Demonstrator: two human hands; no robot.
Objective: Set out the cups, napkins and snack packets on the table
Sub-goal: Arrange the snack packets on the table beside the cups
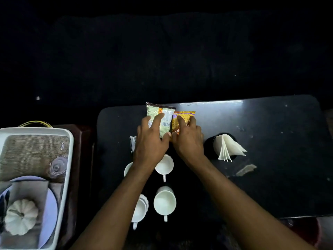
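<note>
On the dark table (270, 123) my left hand (151, 143) grips a pale green snack packet (163, 117) near the far edge. My right hand (188, 139) rests with its fingers on an orange snack packet (185, 116) right beside it; the two packets touch. Another packet's edge (133, 143) peeks out left of my left wrist. Several white cups stand in the near part: one (164, 166) below my hands, one (164, 202) nearer me, two partly hidden by my left forearm (128, 169) (141, 208). White folded napkins (228, 148) sit in a dark holder.
A white tray (70, 159) stands to the left of the table with a woven mat, a lying glass (58, 166), a plate and a small white pumpkin (20, 216). A scrap lies on the table (246, 169) at the right. The surroundings are dark.
</note>
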